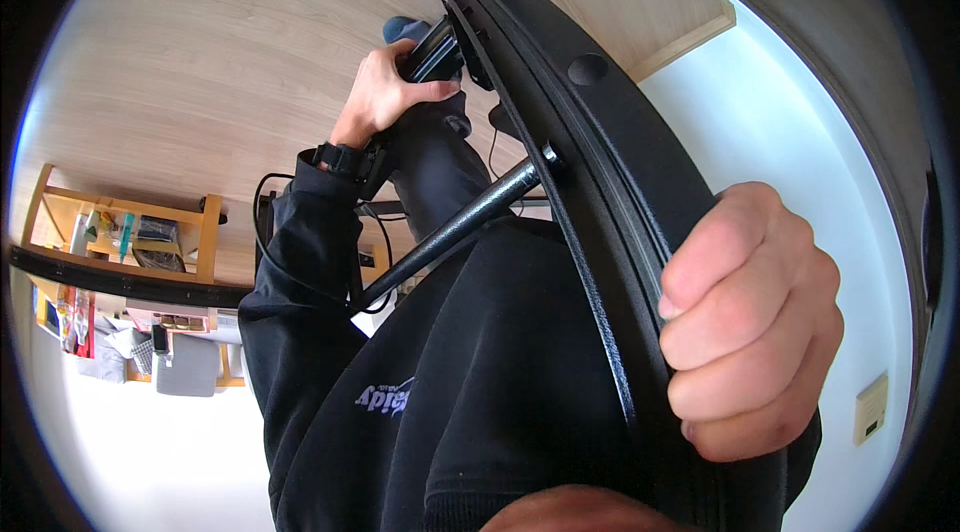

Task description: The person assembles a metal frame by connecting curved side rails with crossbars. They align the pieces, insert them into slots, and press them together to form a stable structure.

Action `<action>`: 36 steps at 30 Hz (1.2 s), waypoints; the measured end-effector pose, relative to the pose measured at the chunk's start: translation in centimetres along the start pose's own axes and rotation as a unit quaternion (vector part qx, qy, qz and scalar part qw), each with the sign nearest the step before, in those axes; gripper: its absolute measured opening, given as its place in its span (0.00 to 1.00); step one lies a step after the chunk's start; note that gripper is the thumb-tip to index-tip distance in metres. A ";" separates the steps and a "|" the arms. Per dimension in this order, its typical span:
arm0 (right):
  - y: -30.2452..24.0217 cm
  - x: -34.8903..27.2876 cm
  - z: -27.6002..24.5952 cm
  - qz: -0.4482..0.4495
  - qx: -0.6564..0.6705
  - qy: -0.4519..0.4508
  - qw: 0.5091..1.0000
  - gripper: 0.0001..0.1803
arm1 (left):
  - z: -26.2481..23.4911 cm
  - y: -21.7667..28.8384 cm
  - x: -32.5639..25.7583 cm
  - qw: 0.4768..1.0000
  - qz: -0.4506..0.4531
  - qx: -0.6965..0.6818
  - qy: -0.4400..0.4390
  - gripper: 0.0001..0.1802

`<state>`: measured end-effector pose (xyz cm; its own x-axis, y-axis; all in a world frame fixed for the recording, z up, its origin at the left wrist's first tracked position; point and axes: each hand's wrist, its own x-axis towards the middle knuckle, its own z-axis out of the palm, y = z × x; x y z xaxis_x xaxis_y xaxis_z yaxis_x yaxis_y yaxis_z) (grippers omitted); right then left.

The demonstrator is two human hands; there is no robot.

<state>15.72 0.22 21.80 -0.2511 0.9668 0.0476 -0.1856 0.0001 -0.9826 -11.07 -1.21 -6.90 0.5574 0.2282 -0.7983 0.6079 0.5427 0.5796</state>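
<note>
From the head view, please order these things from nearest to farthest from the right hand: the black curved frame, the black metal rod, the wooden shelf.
1. The black curved frame: the right hand grips its edge.
2. The black metal rod: left of that hand, joined to the frame's middle.
3. The wooden shelf: far at the picture's left edge.

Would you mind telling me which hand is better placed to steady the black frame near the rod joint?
The right hand, probably: it wraps the black frame edge just below the rod joint. The left hand grips the frame's far end, further from the joint.
</note>
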 end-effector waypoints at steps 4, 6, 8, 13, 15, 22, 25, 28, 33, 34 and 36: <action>0.7 0.4 0.2 -0.012 0.029 0.024 0.999 0.11 | -0.2 0.0 1.2 0.999 0.046 -0.020 0.018 0.43; 0.7 0.3 0.6 -0.015 0.021 0.050 0.998 0.10 | -0.2 -0.1 1.3 1.000 0.022 -0.005 0.011 0.43; 0.6 0.0 0.7 -0.021 0.011 0.040 0.999 0.10 | -0.2 -0.3 1.3 1.000 0.010 0.010 0.013 0.42; 1.4 -0.8 0.5 -0.077 0.016 0.014 0.997 0.11 | -0.3 -0.4 1.3 0.999 0.012 -0.002 0.040 0.43; 1.6 -0.6 0.6 -0.086 0.032 0.017 0.996 0.11 | -0.4 -0.3 1.7 1.000 0.014 0.011 0.025 0.43; 2.3 1.2 1.6 -0.121 0.051 0.054 0.990 0.12 | -0.7 -0.4 1.6 1.000 0.004 -0.013 0.008 0.48; 3.1 1.3 3.0 -0.162 0.059 0.125 0.977 0.15 | -0.7 -0.5 1.6 0.999 -0.014 0.011 0.026 0.48; 3.5 1.5 3.6 -0.157 0.048 0.141 0.976 0.16 | -0.6 -0.7 1.7 0.999 0.014 -0.011 0.029 0.43; 3.6 1.6 3.3 -0.183 0.010 0.149 0.972 0.17 | -0.7 -1.5 1.7 0.998 0.040 0.022 0.047 0.44; 3.6 1.1 3.3 -0.175 0.007 0.134 0.975 0.16 | -0.6 -1.7 1.8 0.997 0.057 0.012 0.058 0.46; 2.9 0.3 2.5 -0.142 0.000 0.115 0.983 0.15 | -0.7 -2.1 2.1 0.998 0.048 -0.013 0.043 0.46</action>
<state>12.74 -0.14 19.46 0.0330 0.9602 0.2775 -0.2176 0.2779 -0.9357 -11.55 -1.31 -9.87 0.5606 0.3489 -0.7510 0.5379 0.5361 0.6506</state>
